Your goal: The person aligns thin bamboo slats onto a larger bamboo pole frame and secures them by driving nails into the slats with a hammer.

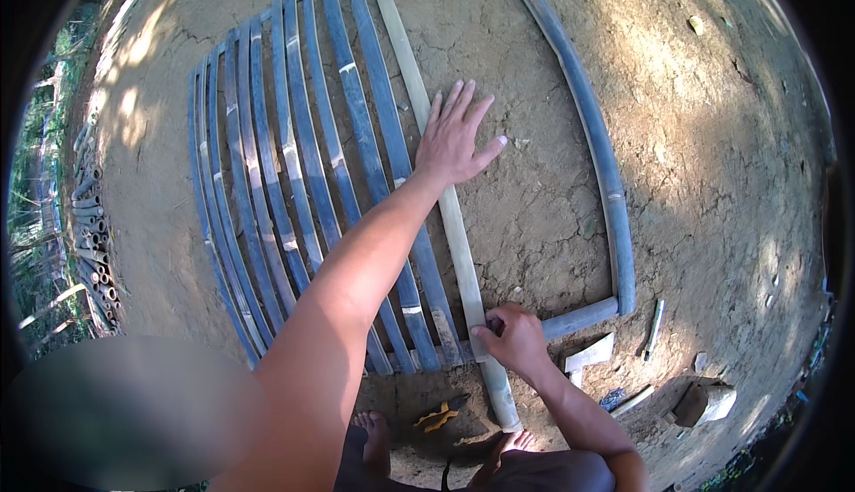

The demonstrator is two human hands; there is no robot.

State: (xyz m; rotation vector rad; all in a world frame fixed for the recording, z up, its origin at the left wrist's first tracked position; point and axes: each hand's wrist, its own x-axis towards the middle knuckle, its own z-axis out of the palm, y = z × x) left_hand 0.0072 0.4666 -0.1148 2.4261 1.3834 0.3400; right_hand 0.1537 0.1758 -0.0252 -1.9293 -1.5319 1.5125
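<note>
A frame of dark bamboo slats [303,127] lies on the ground, its slats side by side across a lower crossbar [579,318]. A paler bamboo slat [459,247] runs lengthwise beside them and over that crossbar, its lower end near my foot. My left hand [452,140] is spread open, palm down, on the upper part of this pale slat. At the crossbar, my right hand [518,339] has curled fingers and a thumb pressed against the slat's edge. Its inner fingers are partly hidden. A thick bamboo pole [598,149] forms the right side.
Right of my right hand lie a hatchet [590,354], a thin stick-like tool [655,330], a small bluish clump [613,398] and a stone block [705,403]. Yellow-handled pliers [438,415] rest between my feet. Cut bamboo tubes [93,252] are piled far left. A blurred patch covers the lower left.
</note>
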